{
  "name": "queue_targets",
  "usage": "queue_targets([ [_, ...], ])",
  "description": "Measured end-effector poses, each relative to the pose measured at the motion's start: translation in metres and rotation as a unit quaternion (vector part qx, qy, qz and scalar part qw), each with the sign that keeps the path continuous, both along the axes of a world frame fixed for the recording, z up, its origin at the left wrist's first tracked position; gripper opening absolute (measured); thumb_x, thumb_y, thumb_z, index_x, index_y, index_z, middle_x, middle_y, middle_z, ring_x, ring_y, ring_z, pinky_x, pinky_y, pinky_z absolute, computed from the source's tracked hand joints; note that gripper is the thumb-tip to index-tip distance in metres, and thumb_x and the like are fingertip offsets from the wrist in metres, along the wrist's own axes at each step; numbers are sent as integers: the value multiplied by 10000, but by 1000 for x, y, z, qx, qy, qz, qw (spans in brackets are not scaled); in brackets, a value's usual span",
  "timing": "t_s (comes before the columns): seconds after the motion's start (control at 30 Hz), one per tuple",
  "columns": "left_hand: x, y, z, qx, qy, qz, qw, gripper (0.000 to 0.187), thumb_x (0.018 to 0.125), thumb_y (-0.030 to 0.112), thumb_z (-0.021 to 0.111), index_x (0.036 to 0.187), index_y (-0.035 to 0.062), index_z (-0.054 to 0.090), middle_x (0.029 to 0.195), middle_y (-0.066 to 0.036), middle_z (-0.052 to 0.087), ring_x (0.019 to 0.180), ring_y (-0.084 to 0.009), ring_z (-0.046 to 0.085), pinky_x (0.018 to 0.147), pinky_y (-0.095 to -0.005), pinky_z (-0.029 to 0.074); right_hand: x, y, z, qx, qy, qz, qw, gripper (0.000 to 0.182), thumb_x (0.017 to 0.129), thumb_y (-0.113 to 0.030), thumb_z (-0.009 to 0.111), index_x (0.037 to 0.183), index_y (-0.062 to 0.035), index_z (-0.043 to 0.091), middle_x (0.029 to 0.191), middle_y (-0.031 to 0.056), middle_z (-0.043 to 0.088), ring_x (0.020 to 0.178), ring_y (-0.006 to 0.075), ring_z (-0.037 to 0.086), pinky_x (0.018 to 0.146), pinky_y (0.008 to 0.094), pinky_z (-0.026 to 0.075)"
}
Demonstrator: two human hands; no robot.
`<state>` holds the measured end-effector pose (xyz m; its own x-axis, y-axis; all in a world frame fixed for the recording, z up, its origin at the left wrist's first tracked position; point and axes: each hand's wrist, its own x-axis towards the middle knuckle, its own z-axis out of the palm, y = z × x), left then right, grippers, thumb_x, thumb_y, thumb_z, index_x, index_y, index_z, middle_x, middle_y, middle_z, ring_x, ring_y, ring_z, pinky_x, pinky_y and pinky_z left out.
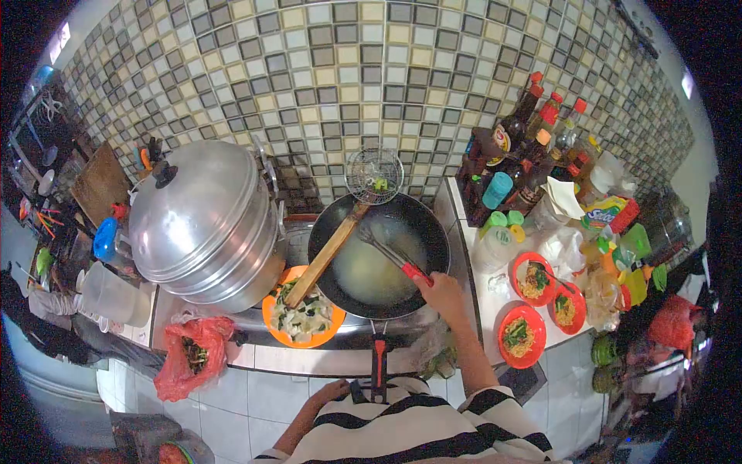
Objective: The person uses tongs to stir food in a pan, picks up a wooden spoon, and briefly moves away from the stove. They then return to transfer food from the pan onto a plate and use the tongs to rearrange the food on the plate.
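My right hand point(439, 294) is closed round the red grip of metal tongs point(384, 249). Their tips reach into cloudy, steaming liquid point(371, 271) in a dark wok point(323, 224). Across the wok's left side lies a wire skimmer point(374, 176) with a wooden handle; a bit of green sits in its mesh. My left hand point(334, 390) is low by my striped shirt, left of the wok's red-and-black handle point(379, 359); its fingers are hard to make out. An orange plate point(334, 334) with pale and green chopped food stands left of the wok, under the skimmer handle's end.
A large lidded aluminium steamer point(205, 224) stands left, with a red plastic bag point(174, 375) at the counter's front edge. On the right are red-orange plates point(506, 357) of noodles and greens, sauce bottles point(519, 116) and packets point(607, 213). A tiled wall point(309, 77) rises behind.
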<state>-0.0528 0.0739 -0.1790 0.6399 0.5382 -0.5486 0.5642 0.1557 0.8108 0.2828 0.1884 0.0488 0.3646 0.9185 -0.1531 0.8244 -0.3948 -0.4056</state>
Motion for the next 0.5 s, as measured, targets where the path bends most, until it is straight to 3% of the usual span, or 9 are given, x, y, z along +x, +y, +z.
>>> queue_targets([
  [0.17,-9,3,-38,-44,24,-56,997,401,840,355,456,1085,40,498,956,-97,573,881,-196,529,802,-323,419,-10,-7,-2,69,-19,0,997,458,766,-493,506,857,-54,599,868,173,607,830,356,575,716,455,444],
  [0.3,-13,2,-37,-62,23,-34,997,378,831,311,467,1098,44,490,986,-93,560,897,-189,517,799,-316,420,-10,-14,-5,64,-27,22,997,395,762,-451,541,785,-60,589,781,171,601,762,369,570,672,453,435],
  [0.4,-27,-2,-73,-83,-17,-22,996,336,823,240,490,1095,43,494,1037,-108,542,949,-216,507,836,-331,409,-9,-17,-9,85,-17,36,996,376,764,-429,551,771,-55,587,753,173,599,737,365,573,658,447,437],
  [0.47,-41,-2,-101,119,-100,-175,972,345,818,188,479,1132,44,483,1101,-142,510,1029,-268,474,898,-362,381,-7,-14,-19,89,-16,46,995,377,763,-431,554,774,-56,590,743,172,599,728,362,574,652,443,439],
  [0.5,-47,-2,-112,120,-100,-176,972,345,818,188,479,1132,44,483,1101,-142,510,1029,-268,474,898,-362,381,-6,-13,-22,92,-15,57,994,378,763,-433,557,776,-57,593,732,171,599,719,360,576,646,440,442],
])
